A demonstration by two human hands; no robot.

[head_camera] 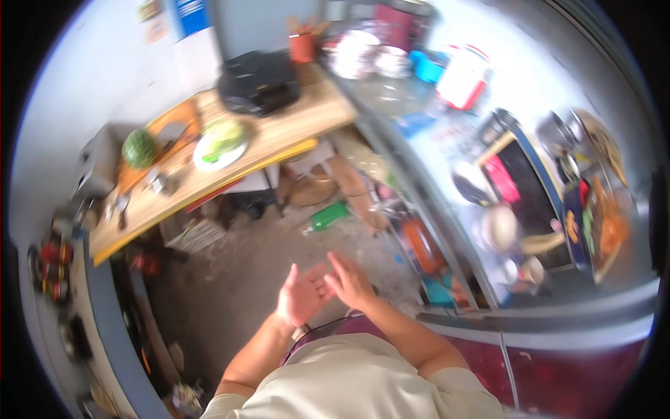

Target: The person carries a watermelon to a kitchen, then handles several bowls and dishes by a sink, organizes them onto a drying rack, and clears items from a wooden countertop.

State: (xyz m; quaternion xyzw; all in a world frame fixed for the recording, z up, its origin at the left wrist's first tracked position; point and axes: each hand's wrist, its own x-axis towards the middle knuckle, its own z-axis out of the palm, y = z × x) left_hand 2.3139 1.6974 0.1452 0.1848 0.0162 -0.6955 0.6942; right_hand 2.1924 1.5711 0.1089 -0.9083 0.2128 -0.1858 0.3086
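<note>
My left hand (pixel 303 296) is held out in front of my body, palm up, with the fingers apart and nothing in it. Close beside it, my right hand (pixel 348 280) is also empty, its fingertips near the left palm; whether they touch is unclear. Both are above the floor, away from the wooden counter (pixel 272 136). On that counter stand a white plate (pixel 201 160) with leafy green vegetable (pixel 225 136), an orange-brown cutting board (pixel 178 118) with a blade-like item, a round green melon-like fruit (pixel 139 149) and a black appliance (pixel 260 84).
A green plastic bottle (pixel 328 216) lies on the floor under the counter. To the right, a shelf unit holds an orange container (pixel 423 246). Beyond it are bowls, pans and a white and red container (pixel 463 78). Red-lidded jars (pixel 56 254) stand at left.
</note>
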